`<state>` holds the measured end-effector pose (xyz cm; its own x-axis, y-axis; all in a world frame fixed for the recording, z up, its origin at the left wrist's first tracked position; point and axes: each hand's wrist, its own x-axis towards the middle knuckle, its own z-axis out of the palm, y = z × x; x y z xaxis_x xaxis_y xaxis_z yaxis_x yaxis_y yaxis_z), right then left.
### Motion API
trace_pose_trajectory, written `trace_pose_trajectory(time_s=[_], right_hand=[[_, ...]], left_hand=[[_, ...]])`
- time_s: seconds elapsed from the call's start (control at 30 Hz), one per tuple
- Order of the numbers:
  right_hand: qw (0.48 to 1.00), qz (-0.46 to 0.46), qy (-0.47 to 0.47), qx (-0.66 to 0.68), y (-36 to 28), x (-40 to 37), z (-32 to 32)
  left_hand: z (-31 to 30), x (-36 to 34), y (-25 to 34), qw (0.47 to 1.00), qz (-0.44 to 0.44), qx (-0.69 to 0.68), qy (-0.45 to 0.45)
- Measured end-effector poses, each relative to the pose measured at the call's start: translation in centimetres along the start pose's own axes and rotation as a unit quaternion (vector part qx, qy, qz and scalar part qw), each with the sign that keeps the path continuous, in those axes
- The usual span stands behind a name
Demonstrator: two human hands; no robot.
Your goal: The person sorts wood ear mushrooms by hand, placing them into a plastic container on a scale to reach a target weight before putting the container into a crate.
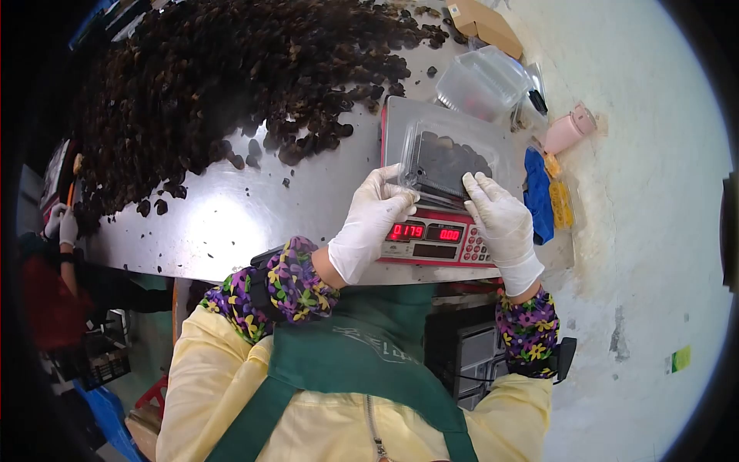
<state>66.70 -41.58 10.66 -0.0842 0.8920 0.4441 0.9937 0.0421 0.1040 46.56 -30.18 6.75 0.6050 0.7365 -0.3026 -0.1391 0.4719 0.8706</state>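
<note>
A clear plastic box (416, 158) with dark, flat roundish pieces (446, 158) inside sits over the pan of a red and silver digital scale (394, 115). Red digits on its display (408, 231) read 0.179. My gloved left hand (377, 212) pinches the box at its near left corner, thumb and fingers closed on the rim. At the near right corner my gloved right hand (500, 223) grips the edge, its fingers lying along the side and the thumb below. Both hands are just above the scale's keypad and display.
A large heap of dark pieces (223, 85) covers the metal table's (208, 231) far left. Stacked clear boxes (481, 81), a cardboard box (485, 27), a pink bottle (570, 129) and a blue packet (539, 196) lie along the wall. Another person's gloved hands (63, 223) show at far left.
</note>
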Motion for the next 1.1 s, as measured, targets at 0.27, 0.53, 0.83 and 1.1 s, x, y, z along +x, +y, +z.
trace_pose_trajectory(time_s=[0.27, 0.53, 0.83, 1.1], right_hand=[[0.994, -0.073, -0.04, -0.072, 0.4, 1.8, 0.7], [0.998, -0.049, 0.041, 0.022, 0.7, 2.5, 1.3], [0.992, -0.012, 0.017, 0.126, -0.1, 3.6, 1.0], [0.987, -0.006, -0.004, 0.159, -0.3, 4.8, 0.4]], left_hand=[[1.7, -0.3, -0.4, 0.998, 0.024, -0.042, 0.049], [2.4, 0.3, -0.3, 0.99, 0.079, 0.07, 0.094], [2.6, 2.8, -1.4, 0.879, 0.259, 0.355, 0.185], [2.7, 3.5, -2.1, 0.888, 0.261, 0.317, 0.207]])
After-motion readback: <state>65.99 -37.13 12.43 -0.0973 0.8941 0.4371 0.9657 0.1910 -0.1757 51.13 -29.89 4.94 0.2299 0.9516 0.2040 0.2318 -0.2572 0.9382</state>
